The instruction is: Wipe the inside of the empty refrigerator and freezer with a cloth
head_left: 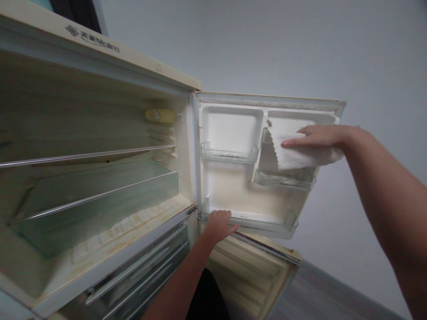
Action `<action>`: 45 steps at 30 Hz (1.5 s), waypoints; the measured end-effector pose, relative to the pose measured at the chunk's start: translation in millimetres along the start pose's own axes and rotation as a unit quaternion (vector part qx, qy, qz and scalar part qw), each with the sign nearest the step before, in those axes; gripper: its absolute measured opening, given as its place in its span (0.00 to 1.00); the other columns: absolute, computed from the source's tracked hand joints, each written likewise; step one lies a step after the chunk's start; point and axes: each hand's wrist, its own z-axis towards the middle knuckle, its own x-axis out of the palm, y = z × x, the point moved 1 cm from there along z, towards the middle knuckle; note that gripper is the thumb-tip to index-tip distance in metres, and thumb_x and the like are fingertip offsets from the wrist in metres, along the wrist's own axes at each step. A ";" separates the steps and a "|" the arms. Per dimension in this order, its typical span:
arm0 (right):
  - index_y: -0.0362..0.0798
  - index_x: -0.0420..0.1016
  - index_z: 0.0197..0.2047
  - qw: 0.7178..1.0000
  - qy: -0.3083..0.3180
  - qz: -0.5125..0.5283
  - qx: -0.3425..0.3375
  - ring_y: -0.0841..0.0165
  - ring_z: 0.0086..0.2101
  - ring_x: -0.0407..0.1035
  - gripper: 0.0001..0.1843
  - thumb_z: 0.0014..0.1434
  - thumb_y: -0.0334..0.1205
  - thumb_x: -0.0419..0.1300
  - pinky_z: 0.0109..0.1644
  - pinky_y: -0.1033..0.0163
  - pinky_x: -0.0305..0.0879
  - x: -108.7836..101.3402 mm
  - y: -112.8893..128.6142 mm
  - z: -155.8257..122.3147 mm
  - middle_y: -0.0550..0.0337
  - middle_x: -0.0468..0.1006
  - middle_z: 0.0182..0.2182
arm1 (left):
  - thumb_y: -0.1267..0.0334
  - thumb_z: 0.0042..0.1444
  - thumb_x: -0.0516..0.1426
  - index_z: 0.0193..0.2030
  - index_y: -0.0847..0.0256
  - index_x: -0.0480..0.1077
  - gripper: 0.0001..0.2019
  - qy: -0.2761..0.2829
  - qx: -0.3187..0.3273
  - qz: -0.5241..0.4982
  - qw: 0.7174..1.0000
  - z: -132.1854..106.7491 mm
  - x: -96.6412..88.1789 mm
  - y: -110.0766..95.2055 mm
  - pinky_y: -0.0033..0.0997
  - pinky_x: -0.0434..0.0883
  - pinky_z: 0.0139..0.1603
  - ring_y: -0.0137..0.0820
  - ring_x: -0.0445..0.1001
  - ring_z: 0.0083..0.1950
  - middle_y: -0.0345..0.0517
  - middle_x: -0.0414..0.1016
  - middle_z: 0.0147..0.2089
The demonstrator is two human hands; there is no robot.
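An old cream fridge stands open with its upper door (233, 195) swung out to the right. My right hand (320, 137) lies flat with fingers stretched out, pressing a white paper towel (300, 153) against the inside of the door at its upper right compartment. My left hand (218, 226) grips the bottom edge of that door, fingers curled over the lowest door shelf (267, 222).
The fridge interior (93, 146) holds bare glass shelves and a clear drawer (100, 195). Clear door bins (230, 154) hang on the door. The lower door (253, 271) is also open below. A plain wall and grey floor (320, 293) lie to the right.
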 end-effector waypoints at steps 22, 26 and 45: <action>0.47 0.77 0.52 0.985 -0.090 -0.095 -0.110 0.44 0.47 0.74 0.43 0.53 0.77 0.56 0.50 0.46 0.68 20.2 70.0 26.5 0.41 0.79 0.49 | 0.44 0.63 0.55 0.42 0.60 0.71 0.19 -0.007 -0.002 0.010 1.000 3.4 3.6 -5.8 0.43 0.66 0.45 0.44 0.76 0.45 0.52 0.79 0.41; 0.46 0.78 0.48 0.977 -0.137 -0.104 -0.126 0.44 0.46 0.73 0.40 0.54 0.75 0.57 0.50 0.46 0.67 25.4 68.5 22.8 0.40 0.79 0.44 | 0.43 0.65 0.53 0.42 0.60 0.70 0.20 -0.006 0.002 0.010 1.000 2.4 5.0 -3.0 0.42 0.66 0.46 0.44 0.76 0.46 0.52 0.78 0.41; 0.47 0.71 0.48 0.937 -0.288 -0.122 -0.157 0.47 0.48 0.69 0.25 0.63 0.62 0.56 0.42 0.58 0.57 54.4 67.0 8.3 0.43 0.78 0.46 | 0.42 0.66 0.52 0.42 0.59 0.69 0.21 -0.007 0.013 0.007 1.000 -3.6 5.1 4.4 0.42 0.65 0.47 0.43 0.75 0.47 0.51 0.78 0.42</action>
